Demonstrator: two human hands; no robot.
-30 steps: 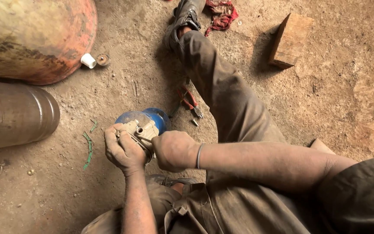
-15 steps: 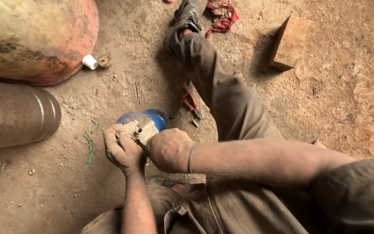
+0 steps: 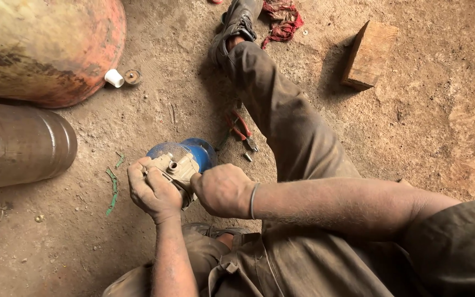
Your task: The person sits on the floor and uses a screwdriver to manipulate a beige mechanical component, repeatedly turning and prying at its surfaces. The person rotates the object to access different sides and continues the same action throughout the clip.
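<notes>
- The left hand (image 3: 152,191) is wrapped around a dusty beige fitting (image 3: 176,166) mounted on a blue rounded housing (image 3: 193,153), which rests on the dirt floor (image 3: 424,132) just beyond the hands.
- The right hand (image 3: 222,190) is closed against the fitting's near side; whether it pinches a small part or a tool cannot be told (its fingers are hidden).
- Judged from this, the work on the fitting looks mid-way: it sits on the housing, both hands engaged.
- Red-handled pliers (image 3: 241,131) lie just past the right hand, beside the outstretched leg (image 3: 287,126).
- Green strips (image 3: 112,190) lie left of the left hand; two large cylinders (image 3: 23,143) sit farther left.
- A wooden block (image 3: 368,54) and red rag (image 3: 283,21) lie well beyond; nothing blocks the hands.
</notes>
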